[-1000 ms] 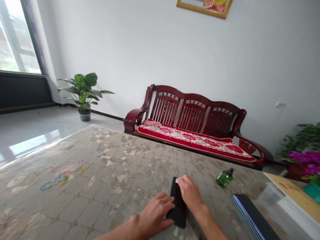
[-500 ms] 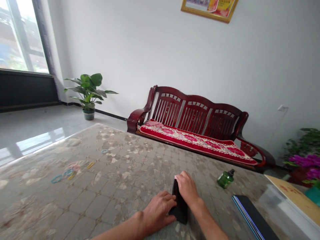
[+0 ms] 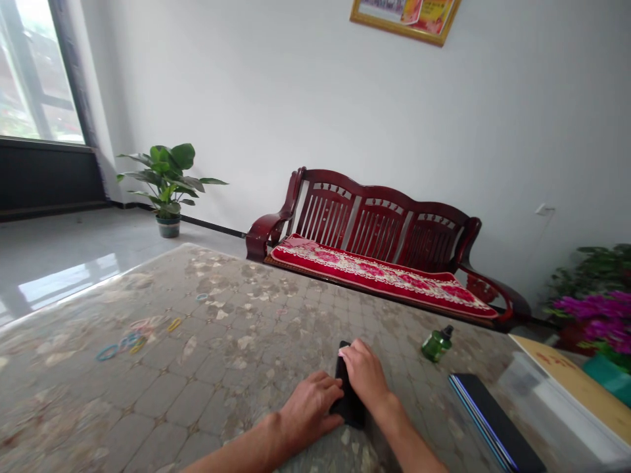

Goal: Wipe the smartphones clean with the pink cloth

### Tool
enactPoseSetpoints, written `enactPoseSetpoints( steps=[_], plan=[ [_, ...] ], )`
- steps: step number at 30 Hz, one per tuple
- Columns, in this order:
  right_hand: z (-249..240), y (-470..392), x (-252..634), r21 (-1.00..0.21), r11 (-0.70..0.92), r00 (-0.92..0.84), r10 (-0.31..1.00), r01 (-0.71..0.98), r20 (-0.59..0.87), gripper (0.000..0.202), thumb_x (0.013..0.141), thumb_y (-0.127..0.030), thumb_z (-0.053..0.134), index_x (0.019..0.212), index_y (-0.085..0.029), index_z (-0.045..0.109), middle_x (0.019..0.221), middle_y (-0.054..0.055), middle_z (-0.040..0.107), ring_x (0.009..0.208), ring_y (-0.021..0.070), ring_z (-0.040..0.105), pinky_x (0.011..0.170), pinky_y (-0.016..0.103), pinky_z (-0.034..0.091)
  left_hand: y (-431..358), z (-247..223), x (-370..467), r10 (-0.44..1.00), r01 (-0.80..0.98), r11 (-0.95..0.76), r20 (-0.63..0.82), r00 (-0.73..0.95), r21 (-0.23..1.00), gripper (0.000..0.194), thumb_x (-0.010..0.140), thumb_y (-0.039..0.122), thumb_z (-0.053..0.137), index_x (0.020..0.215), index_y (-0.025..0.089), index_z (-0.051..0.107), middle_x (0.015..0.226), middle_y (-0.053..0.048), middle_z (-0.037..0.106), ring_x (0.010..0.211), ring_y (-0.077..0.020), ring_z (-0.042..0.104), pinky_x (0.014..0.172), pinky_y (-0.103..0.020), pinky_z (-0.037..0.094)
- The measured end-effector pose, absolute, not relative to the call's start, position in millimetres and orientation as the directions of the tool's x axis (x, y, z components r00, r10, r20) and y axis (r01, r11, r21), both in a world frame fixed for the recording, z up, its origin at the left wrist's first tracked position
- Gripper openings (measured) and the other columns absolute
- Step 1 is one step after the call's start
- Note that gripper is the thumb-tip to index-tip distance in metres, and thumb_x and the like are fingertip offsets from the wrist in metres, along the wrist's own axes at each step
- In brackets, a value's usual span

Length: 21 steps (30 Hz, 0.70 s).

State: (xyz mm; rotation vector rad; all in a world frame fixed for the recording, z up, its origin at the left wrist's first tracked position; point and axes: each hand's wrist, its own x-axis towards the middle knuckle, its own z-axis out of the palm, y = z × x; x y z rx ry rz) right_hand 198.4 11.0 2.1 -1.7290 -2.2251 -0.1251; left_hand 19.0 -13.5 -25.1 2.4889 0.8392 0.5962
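A slim black oblong object [image 3: 351, 402], whose exact kind I cannot make out, is on the patterned tablecloth [image 3: 246, 387] between my hands. My left hand [image 3: 313, 401] grips its near left side, fingers on the edge and thumb close to the lower end. Over its far right side curls my right hand [image 3: 363, 371], with the fingertips near the top end. Part of the object is hidden beneath the right fingers.
A green pump bottle [image 3: 436, 344] stands to the right, beyond a dark flat folder or book [image 3: 495, 420]. At the right edge is a clear plastic box [image 3: 539, 394] beside a tan board [image 3: 566, 378]. Several coloured bands [image 3: 133, 338] lie at left. A wooden bench [image 3: 382, 217] stands behind the table.
The black object was tilted up more on its edge and now lies flatter, with its far end showing past my right fingers. Both hands stay on it. The view has shifted slightly.
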Motion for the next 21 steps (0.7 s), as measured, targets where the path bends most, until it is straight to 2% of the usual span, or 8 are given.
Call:
enactPoseSetpoints(
  steps=[5, 12, 18, 21],
  plan=[
    [5.9, 24.3, 199.5, -0.148, 0.180, -0.133, 0.951, 0.973, 0.280, 0.029, 0.096, -0.018, 0.045, 0.087, -0.022, 0.073, 0.090, 0.006, 0.065, 0.087, 0.0168, 0.061, 0.077, 0.024, 0.041, -15.4, -24.2, 18.0, 0.655, 0.468, -0.712, 0.252, 0.713, 0.524, 0.024, 0.083, 0.027, 0.069, 0.106, 0.021, 0.064, 0.119, -0.005, 0.068, 0.105, -0.0253, 0.060, 0.095, -0.036, 0.047],
    [-2.1, -13.9, 207.0, -0.174, 0.292, -0.242, 0.934, 0.941, 0.263, 0.030, 0.097, -0.019, 0.042, 0.093, -0.025, 0.071, 0.094, 0.004, 0.064, 0.092, 0.0175, 0.061, 0.081, 0.025, 0.042, -15.5, -29.1, 18.5, 0.649, 0.454, -0.727, 0.297, 0.701, 0.516, 0.027, 0.083, 0.027, 0.070, 0.108, 0.021, 0.063, 0.114, -0.005, 0.069, 0.103, -0.0246, 0.061, 0.094, -0.035, 0.047],
    [9.8, 19.4, 221.6, -0.158, 0.125, -0.090, 0.973, 0.980, 0.211, 0.030, 0.098, -0.020, 0.043, 0.095, -0.022, 0.073, 0.097, 0.006, 0.066, 0.096, 0.0175, 0.062, 0.084, 0.023, 0.042, -14.5, -32.0, 18.2, 0.646, 0.454, -0.734, 0.313, 0.696, 0.506, 0.029, 0.082, 0.027, 0.072, 0.108, 0.020, 0.064, 0.120, -0.007, 0.068, 0.103, -0.0260, 0.062, 0.093, -0.038, 0.049],
    [12.4, 21.6, 222.0, -0.157, 0.098, -0.068, 0.980, 0.983, 0.185, 0.030, 0.098, -0.019, 0.044, 0.094, -0.022, 0.073, 0.098, 0.006, 0.066, 0.095, 0.0164, 0.063, 0.083, 0.022, 0.042, -13.8, -35.4, 18.5, 0.641, 0.444, -0.741, 0.334, 0.691, 0.504, 0.027, 0.083, 0.028, 0.070, 0.109, 0.022, 0.064, 0.120, -0.007, 0.068, 0.103, -0.0257, 0.063, 0.092, -0.039, 0.050]
  ],
)
